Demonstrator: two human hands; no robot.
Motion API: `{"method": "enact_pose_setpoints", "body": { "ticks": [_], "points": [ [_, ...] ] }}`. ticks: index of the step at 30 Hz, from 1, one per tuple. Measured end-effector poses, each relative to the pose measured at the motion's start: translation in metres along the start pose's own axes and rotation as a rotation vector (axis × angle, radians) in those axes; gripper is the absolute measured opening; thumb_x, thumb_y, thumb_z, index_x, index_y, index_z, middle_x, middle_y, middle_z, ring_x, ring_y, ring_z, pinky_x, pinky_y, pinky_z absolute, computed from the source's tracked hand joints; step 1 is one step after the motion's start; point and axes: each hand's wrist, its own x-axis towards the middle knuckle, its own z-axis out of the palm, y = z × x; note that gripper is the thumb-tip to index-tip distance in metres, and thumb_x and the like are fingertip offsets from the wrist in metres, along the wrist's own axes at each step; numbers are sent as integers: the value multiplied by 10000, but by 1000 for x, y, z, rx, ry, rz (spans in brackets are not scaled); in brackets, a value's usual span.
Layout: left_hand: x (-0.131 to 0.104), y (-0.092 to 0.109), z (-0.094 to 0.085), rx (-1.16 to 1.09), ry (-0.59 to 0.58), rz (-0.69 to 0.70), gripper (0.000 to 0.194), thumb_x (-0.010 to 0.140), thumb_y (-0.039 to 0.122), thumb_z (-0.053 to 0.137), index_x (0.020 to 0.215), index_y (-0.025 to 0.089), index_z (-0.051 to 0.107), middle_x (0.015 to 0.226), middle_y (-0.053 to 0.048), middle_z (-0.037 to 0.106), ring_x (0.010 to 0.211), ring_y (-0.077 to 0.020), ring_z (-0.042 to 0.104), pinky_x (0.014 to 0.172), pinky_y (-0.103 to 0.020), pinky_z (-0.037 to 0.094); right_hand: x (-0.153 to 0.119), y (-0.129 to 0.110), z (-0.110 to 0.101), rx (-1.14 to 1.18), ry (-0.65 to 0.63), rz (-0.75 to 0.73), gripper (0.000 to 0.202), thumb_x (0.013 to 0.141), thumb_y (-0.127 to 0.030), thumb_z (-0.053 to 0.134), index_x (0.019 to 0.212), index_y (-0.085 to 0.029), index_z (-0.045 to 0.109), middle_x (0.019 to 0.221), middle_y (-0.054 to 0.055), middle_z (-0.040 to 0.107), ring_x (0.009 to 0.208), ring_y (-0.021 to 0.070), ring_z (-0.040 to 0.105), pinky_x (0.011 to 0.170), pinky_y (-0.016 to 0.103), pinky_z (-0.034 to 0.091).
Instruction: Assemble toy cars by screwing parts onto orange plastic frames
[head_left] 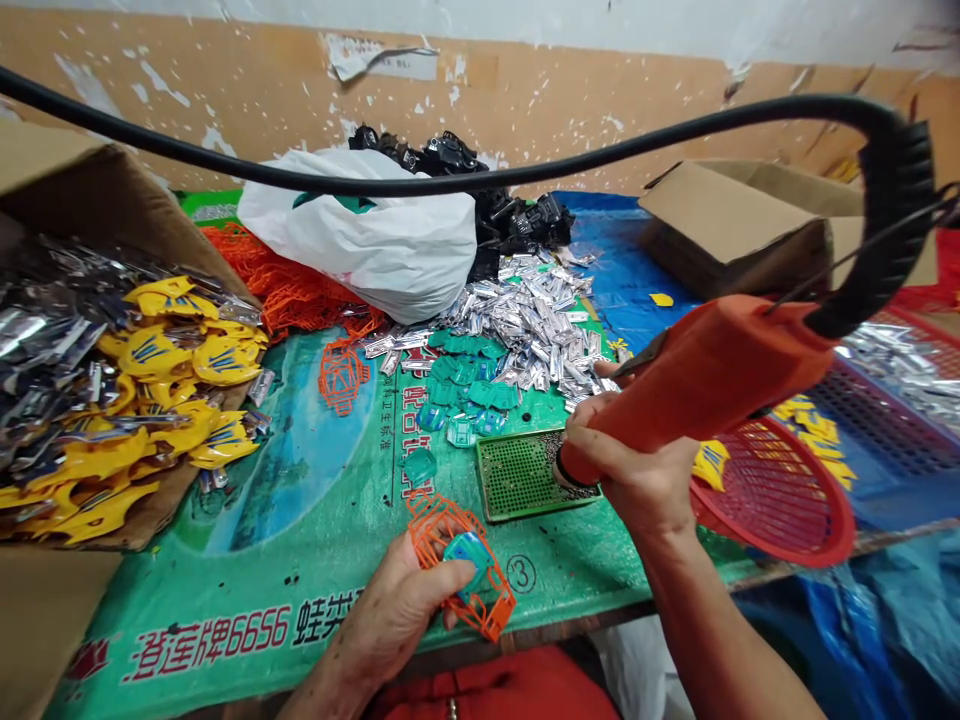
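Observation:
My left hand point(409, 590) is closed on an orange plastic frame point(491, 610), its thumb pressing a teal translucent plastic part point(463, 553) against it. My right hand point(652, 480) is wrapped round an orange-covered electric screwdriver point(697, 375), whose thick black cable point(525, 180) arches across the view. The tool's nose points down into a green perforated basket point(517, 515) with small screws at its right end; the tip itself is hidden. Just beyond the left hand lies a loose teal part point(418, 465). More teal parts point(469, 370) are heaped behind the basket.
Silver pieces point(525, 320) form a pile by a white bag point(360, 240) and black parts point(450, 155). At left, a cardboard box point(176, 235) spills yellow parts point(161, 350). Orange frames point(277, 280) lie behind. Right: a red basket point(817, 530) and another box point(735, 215).

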Motion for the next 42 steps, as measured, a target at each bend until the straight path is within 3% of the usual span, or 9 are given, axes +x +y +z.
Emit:
{"method": "enact_pose_setpoints", "body": {
  "ticks": [7,28,36,39,42],
  "points": [
    [0,0,1,-30,-9,-12,263,696,315,681,872,144,588,662,29,535,502,-70,447,414,-165,386,-1,1,0,29,-18,19,157,599,-139,770,554,-165,621,675,-1,640,579,129,576,576,296,469],
    [2,-2,0,-23,-28,6,293,693,304,686,916,136,598,671,25,542,504,-72,468,403,-162,398,-6,-5,5,-73,0,-35,160,602,-139,741,590,-188,588,620,-29,625,560,132,579,631,331,506],
    [3,-5,3,1,-47,-1,230,714,292,654,878,147,583,670,20,544,498,-72,464,395,-157,391,1,-14,1,67,13,-22,151,606,-162,768,673,-192,636,672,-7,643,575,143,591,605,335,507],
    [3,-4,5,2,-32,-3,209,707,254,638,884,153,594,678,20,547,495,-72,470,397,-159,395,0,-32,5,214,-20,2,231,581,-167,767,782,-216,663,636,-20,619,554,147,573,569,328,501],
    [3,-1,9,-14,-28,-11,157,681,229,630,808,152,580,639,27,527,483,-74,464,388,-161,390,-9,-52,12,393,-127,52,460,615,-167,759,1052,-257,644,652,-22,617,570,162,583,547,327,508]
  ]
}}
